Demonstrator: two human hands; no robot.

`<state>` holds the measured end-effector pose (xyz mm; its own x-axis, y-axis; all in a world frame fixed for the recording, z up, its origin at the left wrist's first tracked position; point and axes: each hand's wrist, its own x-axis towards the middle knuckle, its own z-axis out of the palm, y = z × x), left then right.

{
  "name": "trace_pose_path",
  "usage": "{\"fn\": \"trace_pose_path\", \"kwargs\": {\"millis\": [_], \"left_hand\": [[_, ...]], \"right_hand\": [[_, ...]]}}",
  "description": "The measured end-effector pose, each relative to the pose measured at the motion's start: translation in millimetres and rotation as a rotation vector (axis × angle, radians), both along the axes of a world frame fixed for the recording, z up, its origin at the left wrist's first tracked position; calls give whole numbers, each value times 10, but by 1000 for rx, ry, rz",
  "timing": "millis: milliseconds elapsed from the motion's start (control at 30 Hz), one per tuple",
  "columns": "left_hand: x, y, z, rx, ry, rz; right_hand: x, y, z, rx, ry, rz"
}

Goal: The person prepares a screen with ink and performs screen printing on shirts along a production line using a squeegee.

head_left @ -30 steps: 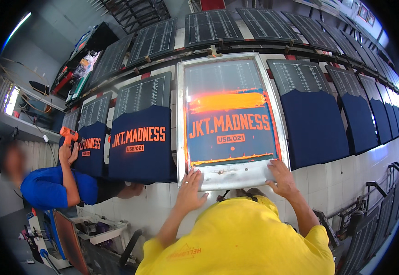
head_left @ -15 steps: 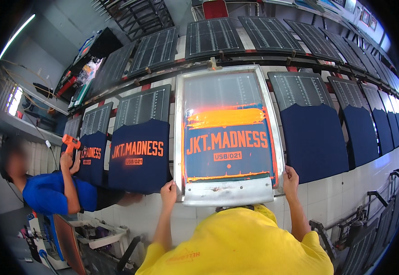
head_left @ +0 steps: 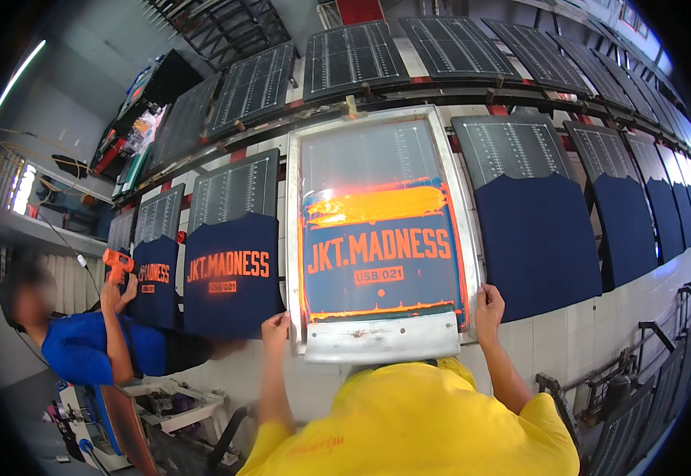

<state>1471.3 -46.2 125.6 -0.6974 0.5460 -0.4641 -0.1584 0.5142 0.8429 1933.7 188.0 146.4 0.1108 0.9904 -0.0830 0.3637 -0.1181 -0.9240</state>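
A metal-rimmed printing screen (head_left: 294, 238) lies over a pallet in front of me. Through its mesh show orange lettering and a navy shirt, with a thick band of wet orange ink (head_left: 377, 208) above the lettering. Across the screen's near end sits a wide pale metal bar (head_left: 385, 338) with screws. At the screen's near left edge, my left hand (head_left: 276, 328) pinches the rim; it is slightly blurred. My right hand (head_left: 488, 311) has its fingers closed on the right rim, a little farther up.
To the left lies a navy shirt with orange print (head_left: 230, 274); beyond it, a co-worker in blue (head_left: 99, 345) holds an orange heat gun (head_left: 118, 260) over another. Plain navy shirts (head_left: 537, 246) cover pallets rightward. A second row of bare pallets (head_left: 355, 59) runs behind a rail.
The whole view has shifted slightly leftward with my head. Both my hands keep their places at the screen's rim. The co-worker's heat gun has dipped slightly.
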Motion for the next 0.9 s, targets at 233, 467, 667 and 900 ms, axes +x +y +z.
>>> {"fn": "trace_pose_path", "kwargs": {"millis": [233,467,667,900], "left_hand": [[-38,154,303,-92,-132,-94],[-161,47,193,-40,-197,-130],[-162,84,173,15,-218,-131],[-93,12,56,135,-108,-3]], "right_hand": [[-25,50,70,3,-20,-19],[-22,43,3,66,-108,-46],[-49,75,129,32,-190,-57],[-132,110,214,-130,-261,12]]}}
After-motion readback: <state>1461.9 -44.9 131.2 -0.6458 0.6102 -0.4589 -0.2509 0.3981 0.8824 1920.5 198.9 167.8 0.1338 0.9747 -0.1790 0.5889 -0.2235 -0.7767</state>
